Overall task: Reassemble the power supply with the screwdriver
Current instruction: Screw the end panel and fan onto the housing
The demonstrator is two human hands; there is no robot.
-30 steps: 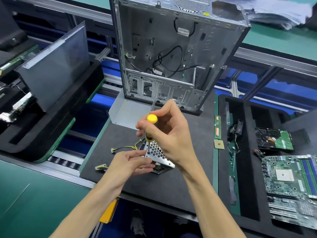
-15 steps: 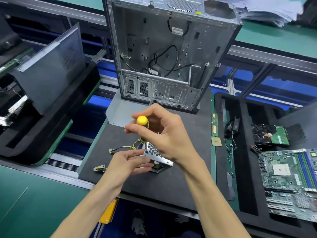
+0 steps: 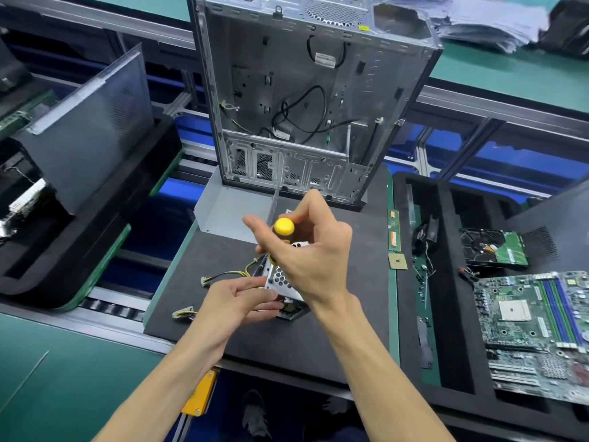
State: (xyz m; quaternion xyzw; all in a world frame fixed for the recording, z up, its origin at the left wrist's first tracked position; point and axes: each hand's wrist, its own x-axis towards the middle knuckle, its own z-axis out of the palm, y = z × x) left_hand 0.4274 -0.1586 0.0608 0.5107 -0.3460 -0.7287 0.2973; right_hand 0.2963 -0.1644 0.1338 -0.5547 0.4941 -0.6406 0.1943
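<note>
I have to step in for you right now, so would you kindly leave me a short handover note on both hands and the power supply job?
Right hand: grips the yellow-capped screwdriver, held upright with its tip down at the near-left corner of the power supply.
Left hand: fingers hold the power supply's near-left side, steadying it on the black foam mat.
Its yellow and black cables trail left across the mat.
Done: cannot tell how many screws are already in.
Left: finish this corner's screw, then check the other corners. The open computer case stands behind.
</note>
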